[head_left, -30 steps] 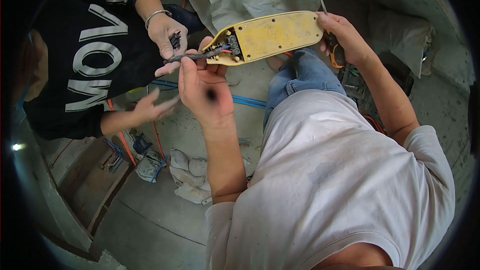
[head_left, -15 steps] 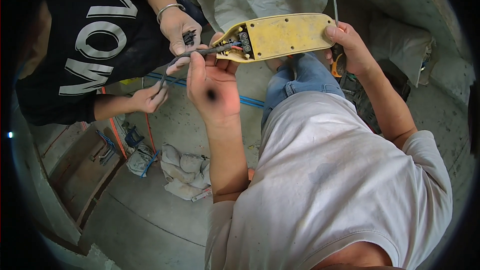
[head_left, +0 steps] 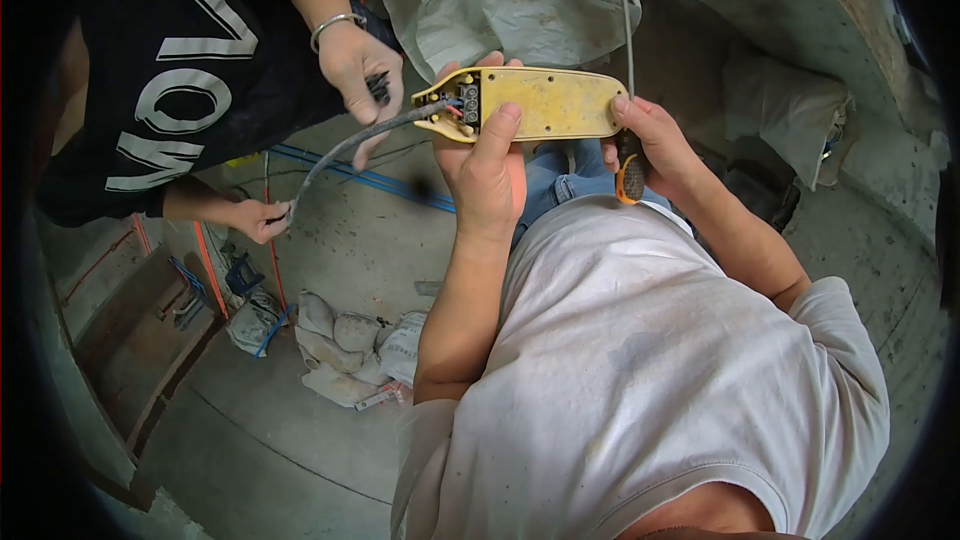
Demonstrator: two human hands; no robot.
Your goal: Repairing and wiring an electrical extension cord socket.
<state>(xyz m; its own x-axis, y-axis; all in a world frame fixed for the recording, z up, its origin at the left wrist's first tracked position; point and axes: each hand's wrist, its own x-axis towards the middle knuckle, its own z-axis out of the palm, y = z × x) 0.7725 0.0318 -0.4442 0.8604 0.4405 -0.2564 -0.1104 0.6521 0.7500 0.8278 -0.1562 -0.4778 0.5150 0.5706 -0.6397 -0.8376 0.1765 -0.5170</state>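
A yellow power strip (head_left: 555, 105), flat and elongated with small screws, lies level across both my hands. At its open left end wires run into a black terminal block (head_left: 467, 103), and a grey cable (head_left: 345, 147) leads out from there. My left hand (head_left: 487, 165) is closed around the strip near the block, thumb on top and fingers underneath. My right hand (head_left: 650, 135) pinches the right end with the thumb and also holds a screwdriver (head_left: 629, 178), its orange-and-black handle down and its long shaft up.
A co-worker's hand (head_left: 262, 221) at left grips the cable. The co-worker's other hand (head_left: 355, 70) holds small black pieces. A whitish plastic sheet (head_left: 540, 0) is behind the strip. Stuffed sacks (head_left: 345, 345), blue pipes (head_left: 370, 180) and red pipes (head_left: 208, 265) lie on the concrete floor.
My left hand has gone from lying open under the cable to gripping the strip. The strip has moved left and nearer. The co-worker's lower hand has moved left along with the cable.
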